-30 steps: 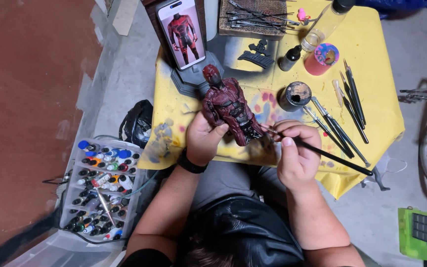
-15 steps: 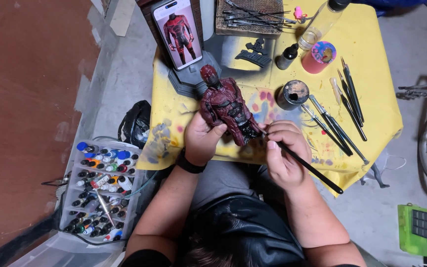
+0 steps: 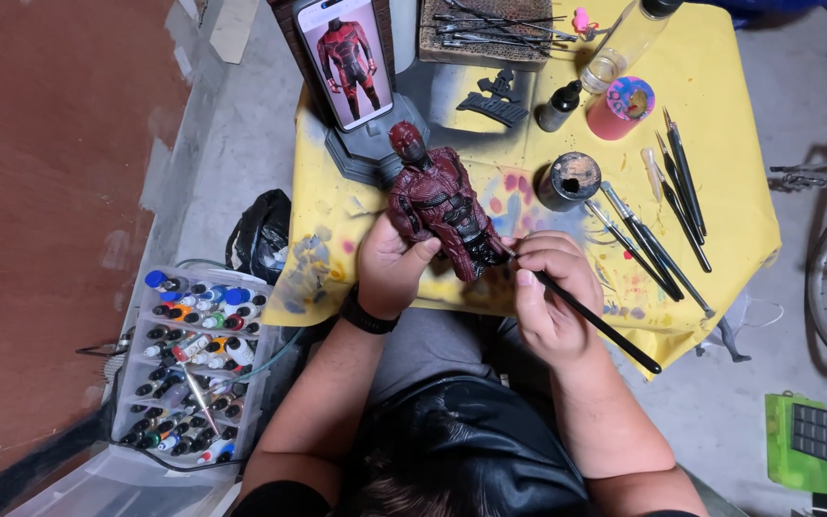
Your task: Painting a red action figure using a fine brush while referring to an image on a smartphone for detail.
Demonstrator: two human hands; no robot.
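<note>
At the far left, a clear tray of small paint bottles is sitting on the floor, apart from the work. Next to the right, the dark red figure is being held above the near edge of the yellow-covered table, the left hand being wrapped around its lower back with the thumb pressed against its side. Should that hold be loosened, the figure could be dropped onto the table edge or the lap, and fresh paint could be smeared by the thumb. Further right, a thin black brush is being pinched between the fingers of the right hand, its tip being hidden behind the figure's legs, so the exact spot being touched cannot be made out. A slip there could be leaving a stray stroke. The open dark pot is standing close by and could be knocked by the brush handle. The figure's feet are being covered by the right hand.
</note>
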